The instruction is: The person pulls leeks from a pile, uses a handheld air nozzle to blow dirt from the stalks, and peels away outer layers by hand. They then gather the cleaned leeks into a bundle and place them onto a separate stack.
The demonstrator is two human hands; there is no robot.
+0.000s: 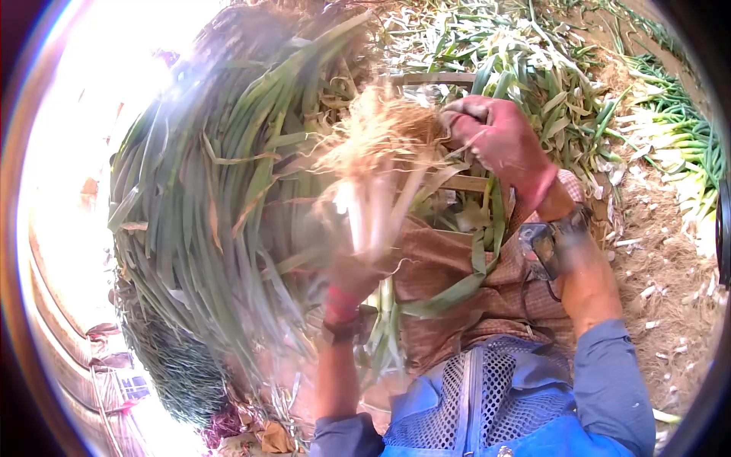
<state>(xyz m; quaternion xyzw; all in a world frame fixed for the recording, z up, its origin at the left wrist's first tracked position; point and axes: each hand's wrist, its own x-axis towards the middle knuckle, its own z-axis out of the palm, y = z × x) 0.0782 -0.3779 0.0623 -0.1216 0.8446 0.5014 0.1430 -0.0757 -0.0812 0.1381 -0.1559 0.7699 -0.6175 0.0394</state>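
My left hand (352, 278), in a red glove and blurred, is wrapped round a bunch of green onions (371, 209). The bunch stands roots up: white stems rise above my fist, a tan root tuft (381, 129) tops them, and green leaves hang below. Just right of the roots, my right hand (499, 141), also gloved in red, is closed with its fingers curled. A few pale strands show at those fingers, but what they grip is hidden.
A tall heap of green onions (205, 167) rises on my left. Stripped leaves (548, 76) are piled ahead. More onions (685, 137) lie in a row at far right, beside ground littered with root scraps (655, 297). Brown checked cloth (442, 266) covers my lap.
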